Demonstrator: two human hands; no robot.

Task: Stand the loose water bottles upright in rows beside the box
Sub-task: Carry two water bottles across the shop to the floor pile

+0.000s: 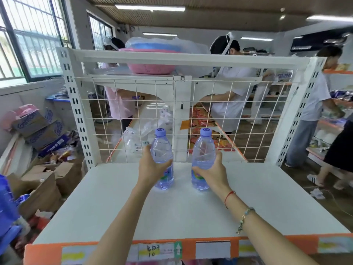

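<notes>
Two clear water bottles with pale purple caps stand upright on the white shelf, close to the wire mesh back. My left hand grips the left bottle round its middle. My right hand grips the right bottle the same way. The bottoms of both bottles touch the shelf. A gap about one bottle wide separates them. No box shows on this shelf.
A white wire mesh panel closes the shelf's back. An upper shelf holds a pink basin. Cardboard boxes and clutter lie on the floor at left. Three people work behind the mesh and at right.
</notes>
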